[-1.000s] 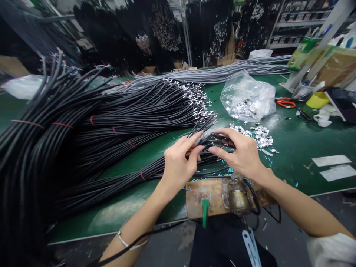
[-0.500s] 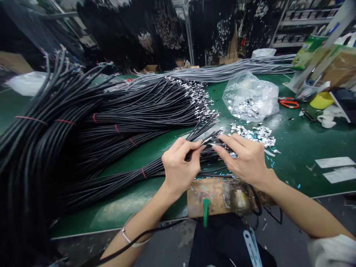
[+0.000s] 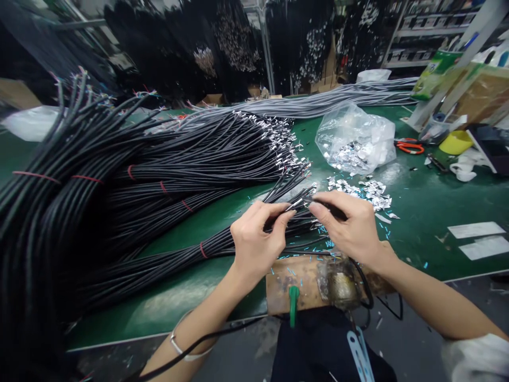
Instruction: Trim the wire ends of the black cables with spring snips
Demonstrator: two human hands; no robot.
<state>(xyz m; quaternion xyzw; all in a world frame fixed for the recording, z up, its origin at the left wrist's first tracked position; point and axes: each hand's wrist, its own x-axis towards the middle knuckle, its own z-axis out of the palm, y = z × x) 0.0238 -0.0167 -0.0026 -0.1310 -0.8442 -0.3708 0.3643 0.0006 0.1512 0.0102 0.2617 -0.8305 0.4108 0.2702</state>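
Note:
My left hand [image 3: 260, 233] pinches a black cable [image 3: 289, 207] close to its stripped, silvery end, thumb against forefinger. Facing it, my right hand [image 3: 352, 225] is closed on a small dark tool [image 3: 338, 211], mostly hidden in the palm; its exact kind is unclear. The right fingertips are right beside the cable's silvery end. Under and around both hands lie more black cables of a bundle tied with a red band [image 3: 203, 249]. Whether the right fingers also touch a wire is too small to tell.
Tied black cable bundles [image 3: 199, 175] fill the left. Beyond my hands are silvery scraps [image 3: 376, 195] and a clear plastic bag [image 3: 358, 132]; orange-handled scissors [image 3: 409, 146] lie farther right. A wooden board [image 3: 278, 292] with a metal device [image 3: 342, 286] sits at the front edge.
My right hand and the dark tool have turned slightly, the tool now tucked more under the fingers. The left hand keeps its pinch on the cable. The whole view has shifted a little.

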